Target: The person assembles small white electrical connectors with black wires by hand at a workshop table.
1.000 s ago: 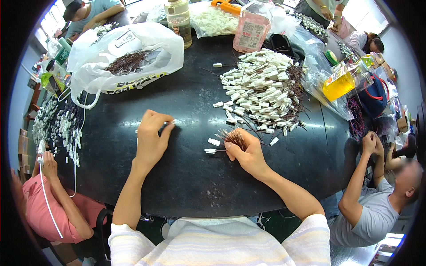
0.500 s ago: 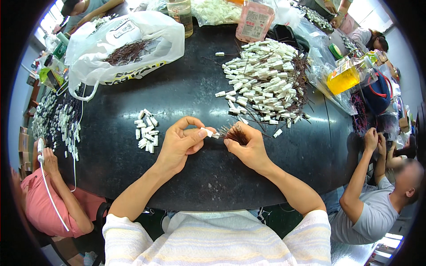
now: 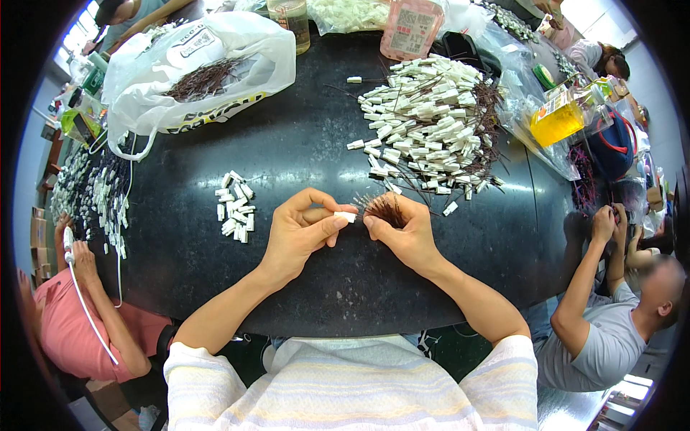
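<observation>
Between the thumb and fingers of my left hand (image 3: 302, 228) is a small white plastic connector housing (image 3: 346, 216). My right hand (image 3: 406, 228) is closed round a bundle of thin brown wires (image 3: 386, 209), whose pale metal tips fan out toward the left hand. The housing and the wire tips are close together; whether they touch I cannot tell. A small group of white housings (image 3: 236, 205) lies left of my left hand. Beyond my right hand rises a big heap of white housings with brown wires (image 3: 431, 118).
A white plastic bag (image 3: 269, 68) holding brown wires sits at the far left of the black table (image 3: 316, 302). At the back stand a cup (image 3: 291, 25) and a pink container (image 3: 411, 29). A yellow bottle (image 3: 560, 123) is at right. Other people work on both sides.
My left hand has shifted slightly right and turned, so the white housing shows more of its side. My right hand still grips the wire bundle in nearly the same place.
</observation>
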The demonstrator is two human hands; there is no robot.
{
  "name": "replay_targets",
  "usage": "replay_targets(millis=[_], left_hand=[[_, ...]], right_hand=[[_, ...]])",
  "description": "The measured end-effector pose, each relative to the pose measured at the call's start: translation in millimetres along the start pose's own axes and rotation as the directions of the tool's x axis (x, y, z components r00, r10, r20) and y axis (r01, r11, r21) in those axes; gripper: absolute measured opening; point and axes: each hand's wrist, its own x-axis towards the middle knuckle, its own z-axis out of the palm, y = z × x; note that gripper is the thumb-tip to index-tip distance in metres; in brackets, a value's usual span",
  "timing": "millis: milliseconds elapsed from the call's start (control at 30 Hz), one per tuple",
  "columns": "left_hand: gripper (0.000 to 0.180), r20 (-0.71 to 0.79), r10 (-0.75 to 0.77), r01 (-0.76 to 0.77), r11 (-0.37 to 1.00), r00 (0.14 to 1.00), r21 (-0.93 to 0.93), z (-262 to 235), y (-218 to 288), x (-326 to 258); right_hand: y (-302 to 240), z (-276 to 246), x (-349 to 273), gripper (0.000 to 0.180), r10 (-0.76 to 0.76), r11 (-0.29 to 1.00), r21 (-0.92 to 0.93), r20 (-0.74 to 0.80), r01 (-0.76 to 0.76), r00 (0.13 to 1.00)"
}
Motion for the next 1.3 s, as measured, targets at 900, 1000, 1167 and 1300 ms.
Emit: replay_targets(millis=[900, 1000, 1167, 1300], left_hand=[[0.024, 0.166, 0.336, -0.130, -0.127, 0.927, 0.983, -81.6, 52.9, -0.9], [0.023, 0.130, 0.369, -0.151, 0.029, 0.920, 0.988, -71.1, 50.3, -0.8], [0.025, 0.027, 0.388, -0.098, 0.165, 0.921, 0.981, -72.4, 40.2, 8.5], [0.021, 0.249, 0.625, -0.299, -0.025, 0.740, 0.954, -60.8, 40.9, 31.3]], right_hand=[[-3.9, 0.8, 2.4, 0.006, 0.001, 1.000, -0.015, -0.029, -0.001, 1.000], [2.6, 1.3, 4.4, 0.007, -0.033, 0.999, -0.007, -0.041, 0.033, 0.999], [-1.8, 2.0, 4.1, 0.007, -0.005, 1.000, 0.001, -0.052, 0.005, 0.999], [-2.7, 1.0, 2.0, 0.007, 0.019, 0.999, 0.028, -0.066, -0.017, 0.998]])
